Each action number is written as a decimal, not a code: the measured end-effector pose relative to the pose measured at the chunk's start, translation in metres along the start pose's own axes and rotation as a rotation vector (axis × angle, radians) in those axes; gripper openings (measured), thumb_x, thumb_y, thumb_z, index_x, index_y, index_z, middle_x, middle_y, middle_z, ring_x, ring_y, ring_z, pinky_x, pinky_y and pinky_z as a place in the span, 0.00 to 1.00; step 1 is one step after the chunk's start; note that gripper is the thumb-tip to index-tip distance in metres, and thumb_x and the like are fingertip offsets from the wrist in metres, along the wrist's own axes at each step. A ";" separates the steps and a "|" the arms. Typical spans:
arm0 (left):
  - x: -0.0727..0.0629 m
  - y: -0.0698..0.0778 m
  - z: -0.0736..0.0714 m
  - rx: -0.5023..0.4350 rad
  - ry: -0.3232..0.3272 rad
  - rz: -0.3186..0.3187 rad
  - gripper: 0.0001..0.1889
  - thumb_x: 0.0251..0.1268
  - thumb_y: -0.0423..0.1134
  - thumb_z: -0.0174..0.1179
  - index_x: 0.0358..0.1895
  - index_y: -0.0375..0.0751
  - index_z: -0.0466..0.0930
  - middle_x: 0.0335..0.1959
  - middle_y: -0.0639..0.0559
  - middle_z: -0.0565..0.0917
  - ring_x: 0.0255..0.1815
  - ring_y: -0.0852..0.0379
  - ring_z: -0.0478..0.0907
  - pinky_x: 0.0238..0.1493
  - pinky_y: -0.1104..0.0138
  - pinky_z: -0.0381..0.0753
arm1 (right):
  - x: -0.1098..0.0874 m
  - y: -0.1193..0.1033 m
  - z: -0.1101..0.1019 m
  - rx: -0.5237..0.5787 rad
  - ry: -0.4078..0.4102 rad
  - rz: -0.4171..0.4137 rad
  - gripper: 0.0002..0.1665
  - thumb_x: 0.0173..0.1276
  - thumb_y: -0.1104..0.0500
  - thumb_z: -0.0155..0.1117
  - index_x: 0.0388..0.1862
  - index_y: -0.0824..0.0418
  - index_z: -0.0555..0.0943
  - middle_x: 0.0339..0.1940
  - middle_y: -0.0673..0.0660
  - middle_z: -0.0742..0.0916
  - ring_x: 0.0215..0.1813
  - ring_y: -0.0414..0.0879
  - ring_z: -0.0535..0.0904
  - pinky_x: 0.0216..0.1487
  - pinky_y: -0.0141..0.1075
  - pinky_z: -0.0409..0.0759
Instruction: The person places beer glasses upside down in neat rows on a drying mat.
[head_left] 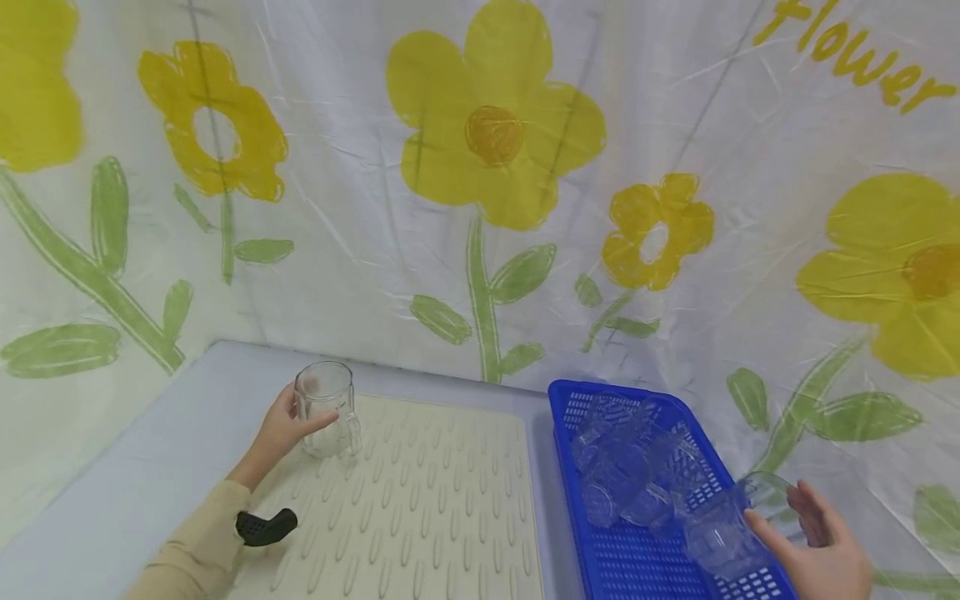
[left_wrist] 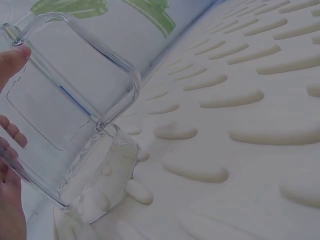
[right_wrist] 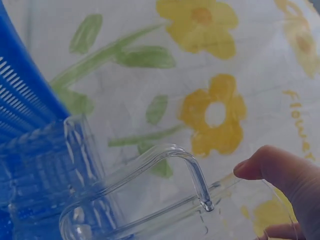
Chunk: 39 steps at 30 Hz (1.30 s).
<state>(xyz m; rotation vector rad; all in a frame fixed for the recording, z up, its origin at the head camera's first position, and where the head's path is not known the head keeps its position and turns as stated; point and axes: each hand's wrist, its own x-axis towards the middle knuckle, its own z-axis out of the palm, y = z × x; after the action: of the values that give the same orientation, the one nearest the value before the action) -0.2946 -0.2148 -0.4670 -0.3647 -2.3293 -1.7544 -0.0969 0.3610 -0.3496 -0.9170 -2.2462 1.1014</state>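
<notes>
Your left hand (head_left: 288,427) grips one mug (head_left: 325,417), upright, left of the basket (head_left: 626,571). Your right hand (head_left: 828,533) grips a second mug (head_left: 723,533), tilted over its right side. Likely early: several glasses (head_left: 622,462) left inside.

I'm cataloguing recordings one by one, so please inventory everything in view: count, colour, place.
Flower-printed sheet: one, white with yellow and green, background
Table: one, pale grey, foreground
Ridged mat: one, cream, on the table
Plastic basket: one, blue, right of the mat
Glassware: several, exact count unclear, clear, inside the basket
Left glass mug: one, clear, at the mat's far left corner
Right glass mug: one, clear, at the basket's right edge
Wrist-worn device: one, black, left wrist
Sleeve: one, beige, left arm
Hands: two, left and right, each holding a mug
</notes>
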 end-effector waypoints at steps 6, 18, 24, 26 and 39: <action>0.000 -0.001 0.000 0.001 0.005 0.013 0.43 0.50 0.33 0.65 0.66 0.28 0.47 0.62 0.29 0.55 0.64 0.33 0.47 0.60 0.45 0.51 | -0.009 -0.013 -0.001 0.017 0.065 -0.055 0.47 0.50 0.49 0.70 0.67 0.56 0.61 0.61 0.63 0.70 0.63 0.47 0.63 0.61 0.37 0.60; 0.000 -0.005 0.002 0.017 0.014 0.006 0.43 0.49 0.34 0.66 0.65 0.26 0.48 0.62 0.29 0.55 0.64 0.33 0.47 0.59 0.44 0.51 | -0.028 -0.035 -0.004 0.043 0.111 -0.177 0.43 0.48 0.58 0.73 0.64 0.56 0.66 0.58 0.60 0.74 0.59 0.38 0.67 0.58 0.25 0.61; -0.002 -0.004 0.002 0.016 0.010 -0.011 0.42 0.50 0.33 0.65 0.65 0.26 0.48 0.62 0.29 0.54 0.64 0.34 0.46 0.60 0.46 0.51 | -0.041 -0.048 -0.005 0.074 0.166 -0.367 0.42 0.42 0.69 0.74 0.60 0.58 0.71 0.52 0.53 0.78 0.52 0.29 0.69 0.56 0.24 0.63; -0.003 -0.006 0.002 0.018 0.018 -0.004 0.42 0.50 0.34 0.65 0.65 0.27 0.48 0.62 0.29 0.55 0.64 0.34 0.47 0.60 0.46 0.51 | -0.046 -0.052 -0.006 0.121 0.173 -0.440 0.43 0.38 0.74 0.73 0.58 0.60 0.73 0.48 0.47 0.80 0.49 0.28 0.71 0.52 0.21 0.65; -0.004 -0.005 0.005 0.021 0.033 0.002 0.39 0.51 0.34 0.65 0.63 0.27 0.51 0.59 0.31 0.58 0.63 0.34 0.49 0.60 0.47 0.51 | -0.059 -0.054 -0.003 0.623 -0.425 -0.718 0.43 0.39 0.89 0.58 0.60 0.75 0.64 0.50 0.52 0.80 0.53 0.38 0.73 0.51 0.22 0.67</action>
<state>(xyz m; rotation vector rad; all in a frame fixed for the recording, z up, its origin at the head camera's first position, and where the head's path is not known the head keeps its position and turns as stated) -0.2923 -0.2118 -0.4739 -0.3321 -2.3220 -1.7199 -0.0751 0.2949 -0.3108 0.3834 -2.0253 1.5551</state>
